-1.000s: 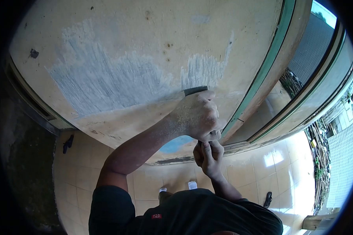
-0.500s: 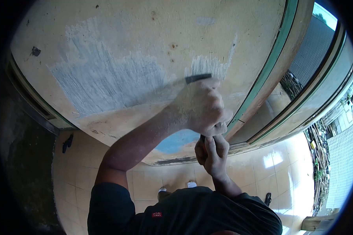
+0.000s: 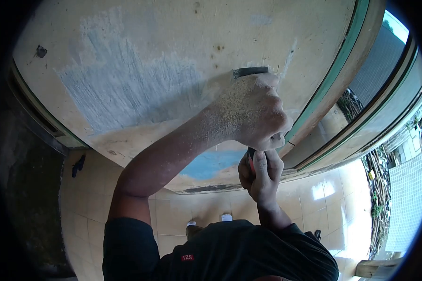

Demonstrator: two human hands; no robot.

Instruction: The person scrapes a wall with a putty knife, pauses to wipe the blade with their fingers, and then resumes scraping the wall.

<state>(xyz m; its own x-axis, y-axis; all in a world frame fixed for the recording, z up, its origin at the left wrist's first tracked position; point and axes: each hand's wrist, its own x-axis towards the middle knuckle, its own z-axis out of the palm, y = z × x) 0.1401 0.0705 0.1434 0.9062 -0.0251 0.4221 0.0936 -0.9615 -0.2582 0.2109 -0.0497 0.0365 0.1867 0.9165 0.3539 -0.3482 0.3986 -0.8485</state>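
Note:
Both my hands grip one scraper, one above the other. Its wide dark blade (image 3: 251, 71) lies against the wall (image 3: 173, 28), at the upper edge of a scraped whitish patch. My left hand (image 3: 261, 112), coated in pale dust and crumbs, is wrapped round the upper part of the tool and hides most of it. Below, my right hand (image 3: 262, 173) is closed round the lower handle, where a bit of red and black shows. Left of my hands, a large scraped grey-white patch (image 3: 131, 84) spreads over the beige paint.
A green-edged frame (image 3: 335, 70) and window opening stand on the right. Blue paint (image 3: 211, 165) marks the wall low down. Beige floor tiles (image 3: 169, 213) lie below, with dark footwear (image 3: 78, 166) at left. Piled sticks (image 3: 380, 206) lie at far right.
Both hands and the scraper have moved up the wall and slightly right. More pale crumbs now lie on my left hand and forearm. The view has shifted a little.

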